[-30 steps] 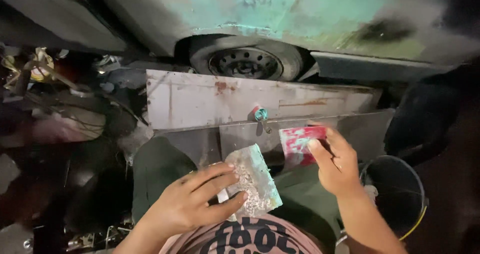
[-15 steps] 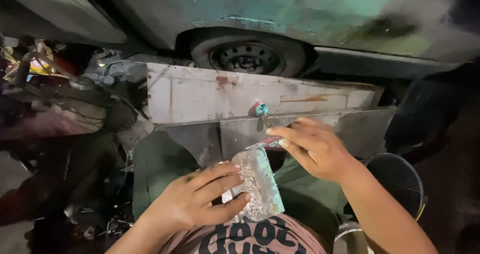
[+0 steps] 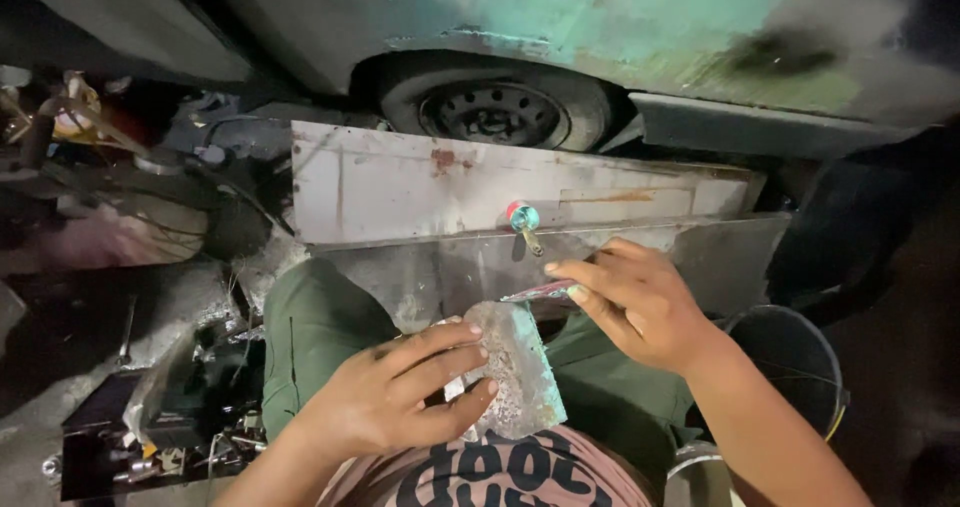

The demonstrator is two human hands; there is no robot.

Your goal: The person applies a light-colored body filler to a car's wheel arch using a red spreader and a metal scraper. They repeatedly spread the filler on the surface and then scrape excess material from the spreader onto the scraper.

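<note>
My left hand (image 3: 395, 397) grips a flat grey metal piece (image 3: 515, 372), rough and speckled, held over my lap in green trousers. My right hand (image 3: 640, 302) pinches a small pink and red packet (image 3: 535, 292) just above the top edge of that metal piece. In front of my knees stands a long rusty white metal panel (image 3: 400, 182), and a small screwdriver with a red and teal handle (image 3: 523, 222) lies on the grey sheet metal (image 3: 720, 252) below it.
A car wheel with a black steel rim (image 3: 495, 117) sits behind the panel under a green car body. A black bucket (image 3: 790, 362) stands at the right. A dark tray of small tools (image 3: 150, 437) lies at the lower left, with cluttered parts beyond.
My right hand has carried the pink packet down and leftward, from beside the metal piece to its top edge. The left hand keeps its hold.
</note>
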